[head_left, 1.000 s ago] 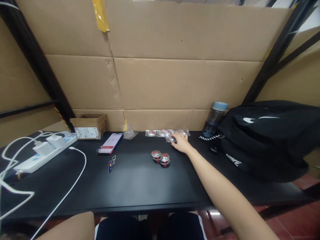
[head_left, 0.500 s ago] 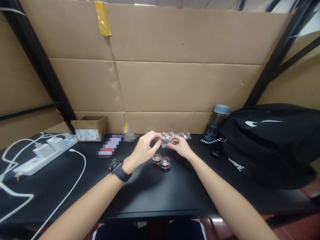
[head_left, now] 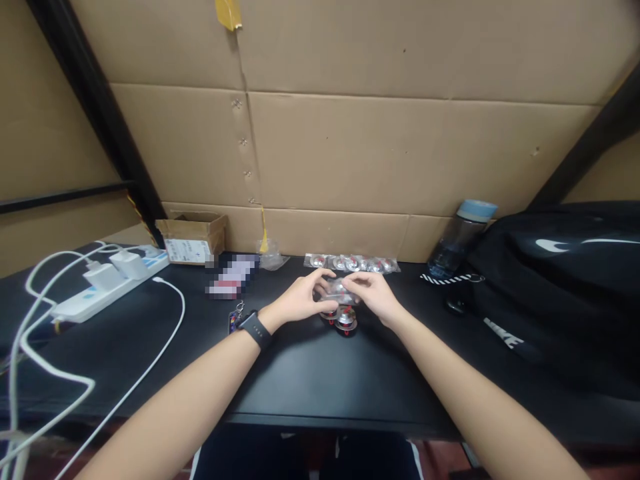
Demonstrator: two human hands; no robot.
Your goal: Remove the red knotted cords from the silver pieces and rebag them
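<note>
Between my hands is a clear plastic packet, blurred, with something silvery inside. My right hand pinches its right upper edge with thumb and fingers. From the left, the curved fingers and thumb of my left hand close around the packet's other side; their exact contact is partly hidden. Just below lie two round silver-and-red pieces with clear rims, the right round piece in fuller view and the left round piece partly covered by my left thumb. Behind my hands, a row of similar bagged pieces lies along the cardboard wall.
On the black table, a white power strip with cables, a small cardboard box, a blurred-out packet, a crumpled clear bag and a keychain lie left. A water bottle and black backpack stand right.
The view has tilted down and shifted left. My hands have come nearer the two round pieces with the packet, now partly covering the left one. More of the bagged row shows behind them.
</note>
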